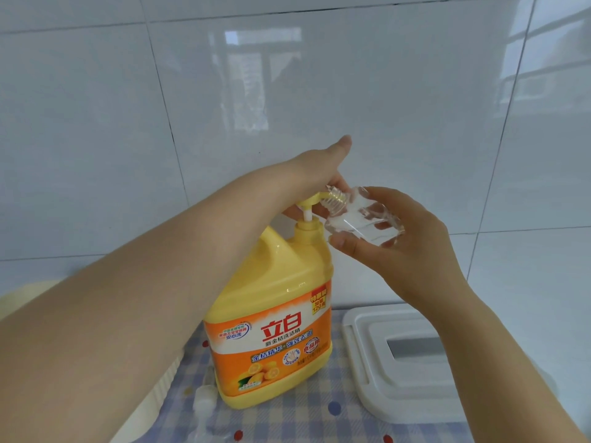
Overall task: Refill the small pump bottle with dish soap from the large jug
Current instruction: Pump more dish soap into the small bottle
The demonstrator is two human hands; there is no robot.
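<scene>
Nearest the camera, the left forearm crosses the frame; the left hand (316,174) rests on the yellow pump head (315,199) of the large jug (271,314), thumb straight, while the other fingers are mostly hidden, so its grip cannot be told. Tilted on its side, the small clear bottle (361,220) has its threaded neck touching the pump spout, held above the worktop. The right hand (399,238) grips the bottle, fingers and thumb curled round it. The jug stands upright on a blue checked cloth (303,417), with a white plastic lid (393,356) just beside it. White wall tiles (287,91) rise behind.
</scene>
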